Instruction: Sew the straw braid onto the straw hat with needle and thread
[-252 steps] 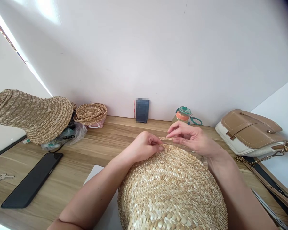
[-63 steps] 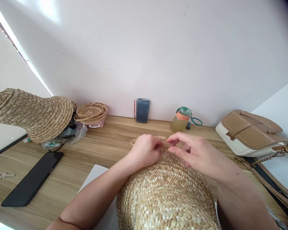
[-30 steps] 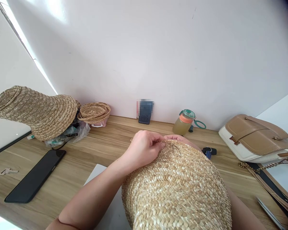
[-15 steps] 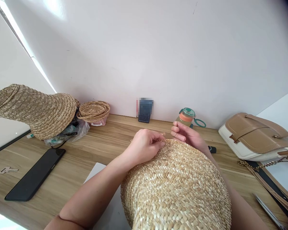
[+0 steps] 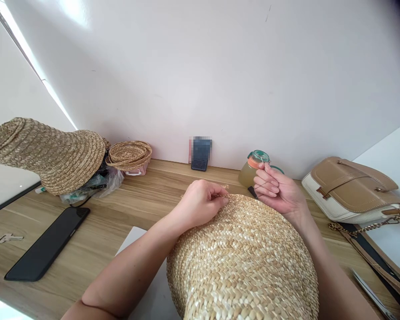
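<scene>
A woven straw hat [image 5: 250, 258] fills the lower middle of the view, its rounded side towards me. My left hand [image 5: 205, 200] pinches the hat's far edge between thumb and fingers. Beyond the hat's right side, my right hand [image 5: 275, 186] is raised and closed, apart from the straw. A thin, bright needle [image 5: 262, 160] sticks up from its pinched fingertips. Any thread on it is too fine to make out.
Left: another straw hat [image 5: 50, 151], coiled straw braid [image 5: 130, 154] on a pink basket, a black phone [image 5: 48, 244], a key [image 5: 10, 238]. Behind: a dark blue package [image 5: 200, 155] and a bottle [image 5: 248, 173]. Right: a tan handbag [image 5: 356, 186] and scissors [image 5: 371, 291].
My right hand has moved right and a little up, away from the hat's edge, with the needle in its fingers. My left hand keeps its pinch on the hat.
</scene>
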The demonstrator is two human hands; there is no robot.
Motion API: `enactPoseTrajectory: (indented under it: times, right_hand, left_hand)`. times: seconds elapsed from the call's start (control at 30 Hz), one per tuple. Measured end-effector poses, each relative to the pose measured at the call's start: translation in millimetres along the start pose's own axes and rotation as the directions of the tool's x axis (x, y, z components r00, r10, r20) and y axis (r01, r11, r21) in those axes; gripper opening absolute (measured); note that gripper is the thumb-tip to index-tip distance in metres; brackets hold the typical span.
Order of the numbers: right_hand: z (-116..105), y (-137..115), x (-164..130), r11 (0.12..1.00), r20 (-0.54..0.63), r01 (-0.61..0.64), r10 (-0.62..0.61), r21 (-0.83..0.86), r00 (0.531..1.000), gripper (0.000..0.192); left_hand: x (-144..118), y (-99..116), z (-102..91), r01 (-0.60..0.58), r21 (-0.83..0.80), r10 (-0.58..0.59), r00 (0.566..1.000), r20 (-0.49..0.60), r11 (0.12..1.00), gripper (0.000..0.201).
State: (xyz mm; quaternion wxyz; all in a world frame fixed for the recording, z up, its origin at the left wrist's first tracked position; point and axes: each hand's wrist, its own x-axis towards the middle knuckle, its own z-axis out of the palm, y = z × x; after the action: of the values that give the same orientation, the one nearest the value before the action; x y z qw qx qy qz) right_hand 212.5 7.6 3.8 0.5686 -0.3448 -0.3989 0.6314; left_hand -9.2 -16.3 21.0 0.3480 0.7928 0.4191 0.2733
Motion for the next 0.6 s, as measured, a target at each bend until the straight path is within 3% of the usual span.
enactPoseTrajectory:
  times: [0.47,0.53,0.6]
  right_hand:
    - [-3.1,0.1,1.3,0.998,-0.02,0.04,-0.039,0.051,0.999,0.013]
    - [-4.2,-1.9,0.2,0.999,-0.005,0.028,-0.028,0.034,1.0,0.006]
    - [-5.0,-5.3,-2.9,0.999,0.024,0.027,-0.027,-0.019,0.999,0.013]
  left_hand:
    - [1.3,1.5,-3.1,0.014,-0.026,-0.014,1.0,0.023,1.0,0.02]
    - [1.5,0.6,-3.3,0.023,-0.021,-0.023,1.0,0.02,1.0,0.02]
    - [1.7,-0.2,-2.9,0.035,-0.016,-0.035,0.999,0.021,0.999,0.02]
